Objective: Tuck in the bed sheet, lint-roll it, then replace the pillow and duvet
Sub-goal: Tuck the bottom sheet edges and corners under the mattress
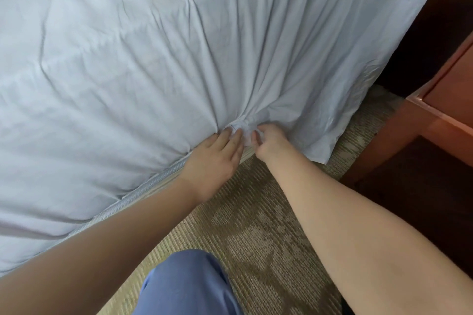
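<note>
Bed sheet: a pale blue-white bed sheet [158,54] covers the mattress top and spills over its near edge, creases fanning out from one gathered knot of cloth at the lower edge, between the two hands.
Loose corner: to the right of the hands the sheet hangs free, its corner reaching down to the carpet [258,235].
Left hand: the left hand [213,158] lies flat against the mattress edge, fingers straight and close together, their tips pushing into the bunched cloth.
Right hand: the right hand [268,144] is curled, fingers folded in and pinching the same bunch of sheet.
Mattress edge: ribbed grey piping [143,188] shows below the sheet, left of the left wrist.
Surroundings: a blue trouser knee [189,286] at bottom centre; a reddish wooden nightstand [440,110] stands at right, apart from the bed.
Writing: none legible.
</note>
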The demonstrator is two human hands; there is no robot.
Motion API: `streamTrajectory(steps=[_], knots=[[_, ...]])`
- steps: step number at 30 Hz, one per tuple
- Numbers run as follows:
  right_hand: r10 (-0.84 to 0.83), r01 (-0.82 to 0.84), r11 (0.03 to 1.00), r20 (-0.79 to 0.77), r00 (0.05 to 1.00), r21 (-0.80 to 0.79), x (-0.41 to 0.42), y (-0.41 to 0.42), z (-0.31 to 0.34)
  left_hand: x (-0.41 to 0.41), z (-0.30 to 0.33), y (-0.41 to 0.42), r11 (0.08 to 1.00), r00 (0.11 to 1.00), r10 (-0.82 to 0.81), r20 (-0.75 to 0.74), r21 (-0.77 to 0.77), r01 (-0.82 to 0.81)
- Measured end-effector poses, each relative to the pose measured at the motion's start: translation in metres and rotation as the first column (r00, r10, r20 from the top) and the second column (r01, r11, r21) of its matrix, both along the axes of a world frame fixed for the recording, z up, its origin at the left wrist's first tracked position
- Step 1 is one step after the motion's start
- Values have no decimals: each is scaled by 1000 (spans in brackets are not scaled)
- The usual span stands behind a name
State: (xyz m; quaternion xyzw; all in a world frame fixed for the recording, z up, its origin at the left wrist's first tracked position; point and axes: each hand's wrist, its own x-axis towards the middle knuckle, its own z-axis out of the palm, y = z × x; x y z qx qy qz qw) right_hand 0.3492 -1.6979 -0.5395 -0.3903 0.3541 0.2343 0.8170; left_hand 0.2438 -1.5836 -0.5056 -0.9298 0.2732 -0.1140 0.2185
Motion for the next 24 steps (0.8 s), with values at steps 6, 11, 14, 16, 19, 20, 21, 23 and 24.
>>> streamTrajectory(steps=[6, 11, 14, 16, 19, 20, 21, 23, 24], knots=[[66, -29, 972, -151, 986, 231, -23, -13, 2, 6, 6, 0, 991, 980, -128, 149, -3, 130], [-54, 65, 960, -48, 997, 274, -1, -28, 13, 10, 14, 0, 986, 964, -165, 209, 29, 163], [-101, 83, 957, 50, 994, 277, 15, -44, 32, 18, 20, -2, 981, 943, -192, 272, 41, 188], [-132, 104, 969, 111, 985, 224, 23, -50, 44, 26, 23, -4, 975, 923, -219, 317, 55, 213], [-182, 162, 980, 192, 964, 117, 32, -58, 53, 39, 27, -9, 965, 899, -262, 350, 67, 255], [-197, 185, 980, 223, 955, 75, 35, -61, 54, 44, 28, -11, 961, 895, -273, 351, 70, 266], [-201, 206, 979, 260, 944, 11, 39, -62, 53, 49, 29, -14, 960, 892, -280, 354, 72, 272], [-170, 246, 951, 350, 921, -185, 46, -66, 51, 59, 31, -20, 960, 883, -278, 378, 86, 265], [-138, 267, 916, 390, 910, -299, 49, -69, 48, 65, 31, -23, 959, 876, -282, 390, 104, 263]])
